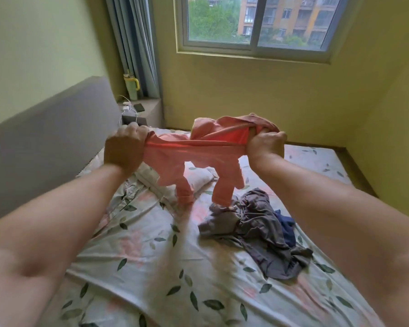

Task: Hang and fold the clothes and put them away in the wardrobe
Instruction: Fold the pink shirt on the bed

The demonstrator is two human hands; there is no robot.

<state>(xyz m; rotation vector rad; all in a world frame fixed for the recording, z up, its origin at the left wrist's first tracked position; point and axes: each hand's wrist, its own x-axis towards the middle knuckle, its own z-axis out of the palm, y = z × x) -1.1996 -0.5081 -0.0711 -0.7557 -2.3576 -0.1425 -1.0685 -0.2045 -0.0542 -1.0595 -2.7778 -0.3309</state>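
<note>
Head view: I look down along two bare forearms, reaching out over a bed toward a yellow wall.
Left hand [124, 151]: raised above the bed, back of the hand toward me, fingers clenched round the left end of a pink garment [198, 159].
Right hand [266, 147]: at the same height, fingers curled tight on the garment's right end, with bunched cloth spilling up over the knuckles.
Pink garment: in the air between my two fists, its upper edge pulled taut from one hand to the other. Two narrow parts hang down from it, sleeves or legs, and I cannot say which from this angle. Their lower ends hang over the sheet, but I cannot tell whether they touch it.
Grey clothes [257, 230]: a crumpled heap on the bed, below and to the right of the hanging pink cloth, apart from both hands.
Blue garment [286, 225]: tucked into the right side of the grey heap, only partly showing.
Bed sheet [151, 267]: pale with green leaves and pink blotches, wrinkled, covering the mattress.
Pillow [202, 179]: in the same print, lying behind the pink garment near the head of the bed.
Headboard [45, 138]: grey, padded, along the left.
Ledge [151, 107]: in the corner past the headboard, carrying a green tumbler [131, 87] with a yellow handle, a dark phone [139, 107] and white cables.
Curtain [137, 43]: blue-grey, gathered beside the window [255, 22], which shows trees and an orange building.
</note>
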